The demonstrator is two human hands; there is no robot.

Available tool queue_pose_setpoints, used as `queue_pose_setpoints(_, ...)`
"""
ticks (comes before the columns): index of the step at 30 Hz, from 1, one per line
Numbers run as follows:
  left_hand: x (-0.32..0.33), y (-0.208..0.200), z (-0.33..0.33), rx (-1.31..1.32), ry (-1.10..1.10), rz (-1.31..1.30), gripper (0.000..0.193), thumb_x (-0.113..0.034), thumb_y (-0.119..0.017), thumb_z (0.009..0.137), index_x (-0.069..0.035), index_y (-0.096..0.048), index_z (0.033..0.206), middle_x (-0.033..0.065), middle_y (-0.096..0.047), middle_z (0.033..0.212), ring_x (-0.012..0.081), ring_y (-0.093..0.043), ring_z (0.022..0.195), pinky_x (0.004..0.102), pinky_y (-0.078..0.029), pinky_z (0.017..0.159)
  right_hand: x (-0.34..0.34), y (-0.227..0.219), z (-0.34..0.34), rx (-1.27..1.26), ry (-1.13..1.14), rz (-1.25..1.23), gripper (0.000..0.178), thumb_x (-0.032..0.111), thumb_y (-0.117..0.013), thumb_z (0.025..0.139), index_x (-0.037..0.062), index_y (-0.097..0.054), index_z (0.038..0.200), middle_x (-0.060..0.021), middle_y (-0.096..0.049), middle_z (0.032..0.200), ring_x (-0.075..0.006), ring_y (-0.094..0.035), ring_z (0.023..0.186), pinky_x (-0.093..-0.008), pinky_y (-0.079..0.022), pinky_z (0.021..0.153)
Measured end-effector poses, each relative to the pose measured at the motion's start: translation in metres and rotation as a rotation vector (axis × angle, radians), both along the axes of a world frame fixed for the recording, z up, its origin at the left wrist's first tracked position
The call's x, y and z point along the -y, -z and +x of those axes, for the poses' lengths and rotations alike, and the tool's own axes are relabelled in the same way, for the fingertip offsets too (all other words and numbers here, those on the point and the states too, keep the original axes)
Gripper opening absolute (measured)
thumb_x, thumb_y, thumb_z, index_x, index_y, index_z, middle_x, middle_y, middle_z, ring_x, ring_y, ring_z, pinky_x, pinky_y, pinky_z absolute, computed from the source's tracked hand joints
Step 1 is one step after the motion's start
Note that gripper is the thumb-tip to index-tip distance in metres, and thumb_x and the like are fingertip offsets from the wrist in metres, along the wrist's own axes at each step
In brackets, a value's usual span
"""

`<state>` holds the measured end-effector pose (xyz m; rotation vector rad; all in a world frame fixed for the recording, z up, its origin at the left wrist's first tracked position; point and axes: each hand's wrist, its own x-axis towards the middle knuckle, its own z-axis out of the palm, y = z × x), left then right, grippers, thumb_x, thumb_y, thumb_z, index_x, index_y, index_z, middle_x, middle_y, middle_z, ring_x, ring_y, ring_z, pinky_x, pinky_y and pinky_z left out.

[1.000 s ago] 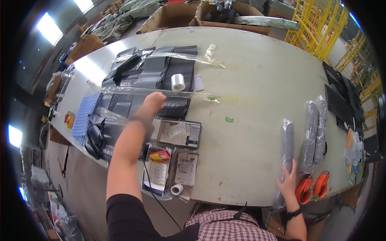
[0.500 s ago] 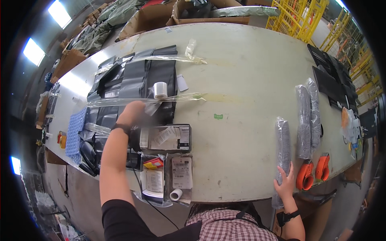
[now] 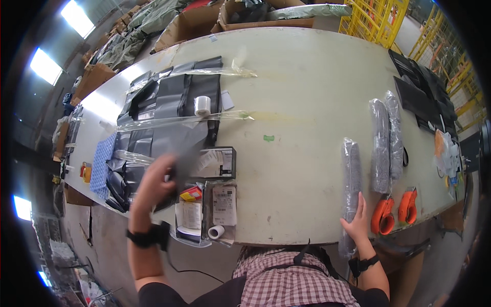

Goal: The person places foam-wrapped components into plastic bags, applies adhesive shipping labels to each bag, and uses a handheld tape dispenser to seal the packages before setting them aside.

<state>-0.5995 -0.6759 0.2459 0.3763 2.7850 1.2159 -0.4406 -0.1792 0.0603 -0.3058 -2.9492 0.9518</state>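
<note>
My left hand [image 3: 157, 180] is closed on the edge of a dark plastic mailing bag [image 3: 190, 148], which is smeared by motion. The bag hangs over the stack of black mailing bags [image 3: 171, 97] strapped down with clear tape. At the table's front right, my right hand [image 3: 356, 221] grips the lower end of a long grey roll [image 3: 351, 171] in clear plastic wrap, its thumb on the left side. Two similar wrapped rolls [image 3: 379, 146] lie farther right. A white label roll [image 3: 202, 105] rests on the bag stack.
Open boxes [image 3: 223, 204] with papers and labels stand at the front edge, left of my body. Two orange tape dispensers [image 3: 382, 216] sit near the front right. More black bags [image 3: 417, 97] lie at the far right, before yellow wire cages [image 3: 376, 23].
My left hand has come back toward me from the bag stack, drawing a dark bag with it. My right hand stays on the wrapped roll. The view has shifted slightly.
</note>
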Motion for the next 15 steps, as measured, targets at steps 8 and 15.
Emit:
queue_pose_setpoints(8, -0.298, 0.188, 0.112, -0.108, 0.343, -0.546, 0.025, -0.02, -0.056, 0.078, -0.001, -0.05, 0.094, 0.0207, -0.04, 0.131, 0.035, -0.045, 0.116, 0.0517, -0.041, 0.088, -0.018, 0.008, 0.022, 0.061, 0.06, -0.318, 0.092, 0.013, -0.069, 0.063, 0.003, -0.017, 0.138, -0.0228, -0.044, 0.126, -0.0335, -0.048, 0.113, -0.0374, -0.039, 0.095)
queue_pose_setpoints(15, -0.28, 0.199, 0.076, -0.009, 0.746, -0.526, 0.069, -0.057, -0.057, 0.075, -0.004, -0.047, 0.119, 0.0175, -0.027, 0.142, 0.0319, -0.021, 0.133, 0.0619, -0.03, 0.094, -0.031, -0.01, 0.066, -0.002, 0.103, -0.375, 0.087, 0.014, -0.068, 0.062, 0.0014, -0.024, 0.136, -0.0203, -0.046, 0.125, -0.0288, -0.049, 0.114, -0.0347, -0.039, 0.093)
